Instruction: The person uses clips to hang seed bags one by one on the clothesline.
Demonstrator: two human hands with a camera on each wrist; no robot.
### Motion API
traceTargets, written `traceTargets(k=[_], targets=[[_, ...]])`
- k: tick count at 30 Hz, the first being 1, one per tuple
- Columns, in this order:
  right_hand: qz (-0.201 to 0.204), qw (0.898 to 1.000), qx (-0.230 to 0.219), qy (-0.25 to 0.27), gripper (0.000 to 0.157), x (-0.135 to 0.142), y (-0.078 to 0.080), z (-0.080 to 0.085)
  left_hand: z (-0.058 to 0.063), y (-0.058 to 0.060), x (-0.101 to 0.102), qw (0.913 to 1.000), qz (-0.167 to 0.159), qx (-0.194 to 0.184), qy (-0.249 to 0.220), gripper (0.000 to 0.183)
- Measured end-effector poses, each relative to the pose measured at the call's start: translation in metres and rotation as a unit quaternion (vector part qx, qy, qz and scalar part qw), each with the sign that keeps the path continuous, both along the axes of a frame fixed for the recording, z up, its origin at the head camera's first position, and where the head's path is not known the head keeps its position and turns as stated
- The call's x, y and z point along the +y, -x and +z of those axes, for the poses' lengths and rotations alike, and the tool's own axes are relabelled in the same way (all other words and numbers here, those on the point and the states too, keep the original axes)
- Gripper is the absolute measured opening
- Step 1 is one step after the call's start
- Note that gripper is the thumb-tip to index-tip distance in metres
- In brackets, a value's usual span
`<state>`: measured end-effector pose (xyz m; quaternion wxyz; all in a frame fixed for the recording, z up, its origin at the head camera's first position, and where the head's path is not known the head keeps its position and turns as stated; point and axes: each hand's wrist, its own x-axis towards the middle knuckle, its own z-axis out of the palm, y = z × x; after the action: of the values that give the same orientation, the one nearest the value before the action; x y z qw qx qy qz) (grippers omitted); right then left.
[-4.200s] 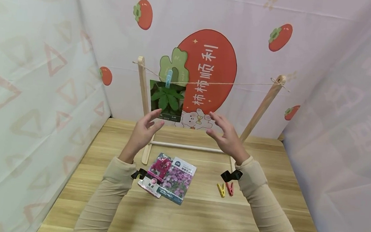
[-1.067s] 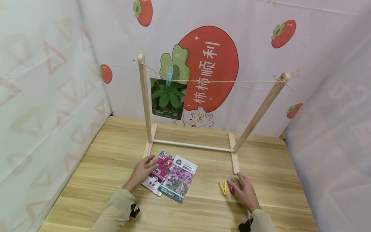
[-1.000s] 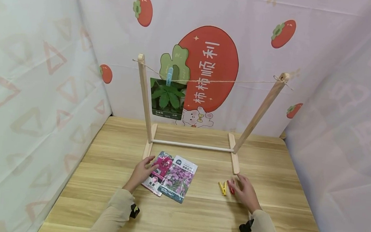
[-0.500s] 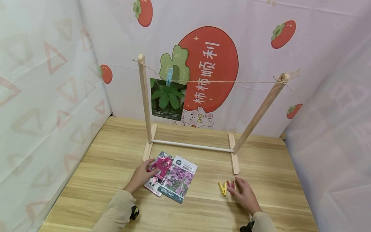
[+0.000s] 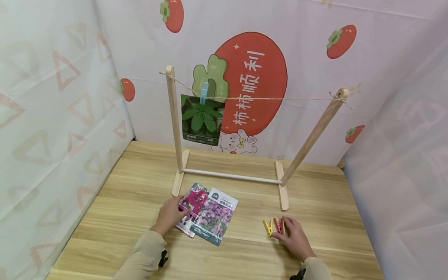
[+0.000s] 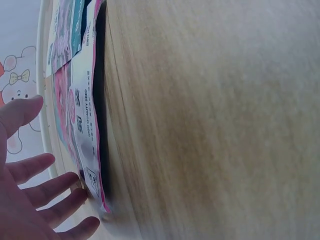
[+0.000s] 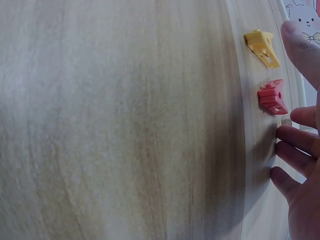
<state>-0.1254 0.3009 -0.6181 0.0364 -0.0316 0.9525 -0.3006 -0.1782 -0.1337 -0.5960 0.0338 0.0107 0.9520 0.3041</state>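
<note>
My left hand (image 5: 170, 215) hovers with spread fingers at the left edge of a pink-flower seed packet (image 5: 196, 200), thumb over it. In the left wrist view, the thumb and fingers stand apart beside that packet (image 6: 86, 110). A purple-flower seed packet (image 5: 215, 215) overlaps it on the right. My right hand (image 5: 297, 238) is beside the red clothespin (image 5: 278, 225), its fingers loosely bent and holding nothing. In the right wrist view, thumb and fingers are parted around the red clothespin (image 7: 273, 97). A yellow clothespin (image 5: 267, 228) lies just left of it.
A wooden stand (image 5: 314, 137) with a string (image 5: 266, 98) stands at the back of the table. A green-leaf packet (image 5: 202, 120) hangs near the string's left end by a blue clothespin (image 5: 204, 93). A white rod (image 5: 231, 175) joins the stand's feet. Printed cloth surrounds the table.
Both hands have come down from in front of the hanging packet to the table. Within the last second, the left hand shifts slightly over the pink-flower packet and the right thumb lowers beside the red clothespin.
</note>
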Motion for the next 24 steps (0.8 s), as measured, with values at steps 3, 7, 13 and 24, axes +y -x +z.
traceTargets(k=[3,7,13,24], targets=[[0.003,1.000,0.001,-0.008,0.082,-0.0007,0.0004,-0.0009,-0.0003,-0.0010,0.0009,0.9998,0.000,-0.009,0.016,0.063],[0.007,1.000,0.005,-0.018,0.080,-0.0019,0.0001,-0.0004,-0.0037,-0.0015,0.0018,0.9995,0.000,-0.010,0.028,0.065],[0.011,0.999,0.016,-0.032,0.081,-0.0028,0.0003,-0.0008,-0.0042,-0.0046,0.0047,0.9988,0.001,0.010,0.047,0.064],[0.012,0.999,0.026,-0.040,0.077,-0.0022,0.0000,-0.0039,-0.0042,-0.0074,0.0094,0.9979,0.004,0.020,0.062,0.071]])
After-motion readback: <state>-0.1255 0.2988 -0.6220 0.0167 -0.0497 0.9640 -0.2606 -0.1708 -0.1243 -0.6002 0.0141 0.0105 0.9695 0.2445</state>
